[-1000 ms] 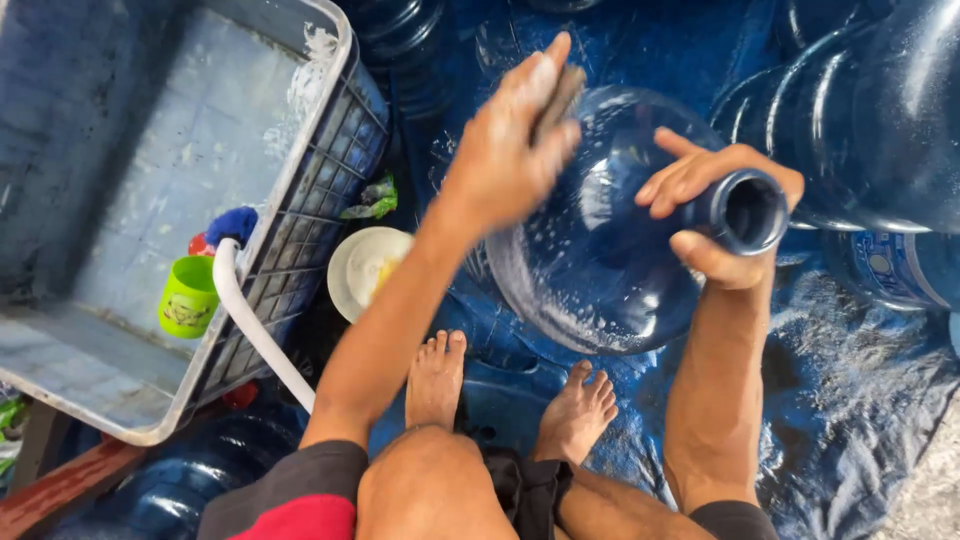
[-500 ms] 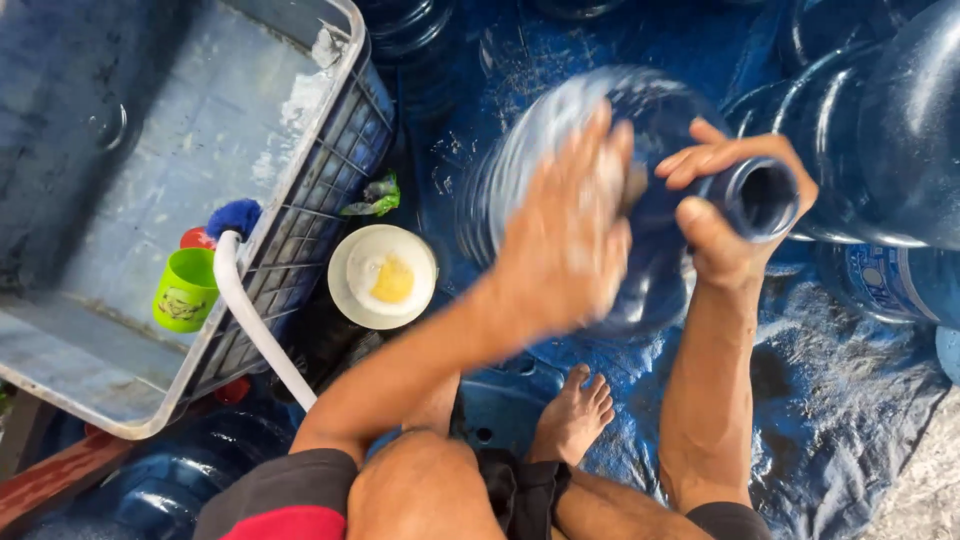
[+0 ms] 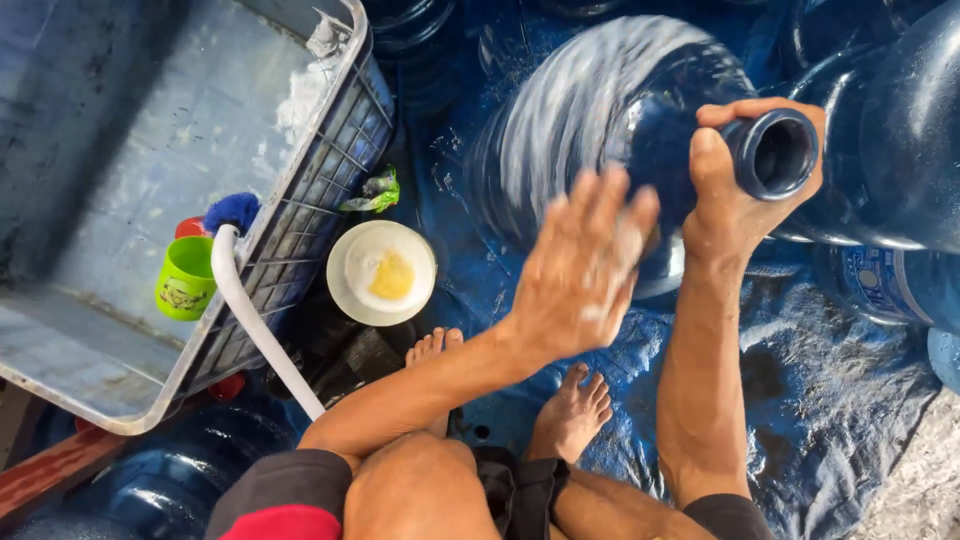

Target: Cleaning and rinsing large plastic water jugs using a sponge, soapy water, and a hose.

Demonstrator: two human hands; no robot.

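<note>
Blue tarp (image 3: 830, 400) is covering the floor in the head view, wet and creased, with a grey crate (image 3: 300, 210) lying upper left and more jugs crowding the right edge. At upper centre the large blue water jug (image 3: 590, 130) is lying tilted, looking soapy, stiff, likely slippery. The right hand (image 3: 735, 200) is gripping its neck, the surest hold; the left hand (image 3: 585, 265) is hovering open and blurred, just over the body

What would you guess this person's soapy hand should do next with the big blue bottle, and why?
Probably bring the left hand back onto the big blue bottle and rub on. The bottle lies tilted, streaked white with suds, while the right hand grips its neck; the left hand hovers soapy and open just off it.
</note>
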